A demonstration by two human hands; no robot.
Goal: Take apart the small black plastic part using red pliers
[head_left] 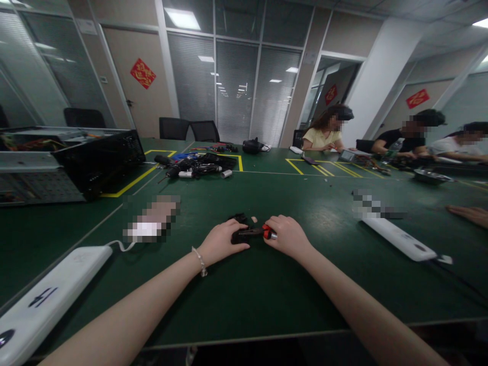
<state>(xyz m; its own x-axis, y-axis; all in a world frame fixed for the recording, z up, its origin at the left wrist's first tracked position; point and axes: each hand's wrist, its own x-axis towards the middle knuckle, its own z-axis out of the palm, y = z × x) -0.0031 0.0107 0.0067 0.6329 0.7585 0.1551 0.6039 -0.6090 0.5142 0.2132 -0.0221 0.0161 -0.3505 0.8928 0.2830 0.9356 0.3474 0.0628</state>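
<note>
Near the middle of the green table point(229, 300), my left hand point(217, 245) is closed around a small black part point(240, 235), fingers behind it and thumb in front. My right hand point(287, 238) grips a red-handled tool that looks like pliers point(256, 232), its dark jaws pointing left and reaching the black part. Whether the jaws are clamped on it I cannot make out. Just behind my left fingers lies another black piece point(240, 217), and a small pale scrap point(254, 219) rests between my hands.
At the left stand an opened computer case point(102, 162), a white power bank point(61, 295) and a cabled phone point(154, 218). Cables and tools point(198, 165) lie behind. Another white bank point(396, 236) and a metal bowl point(432, 176) sit right. Several people work there; one hand point(468, 214) shows.
</note>
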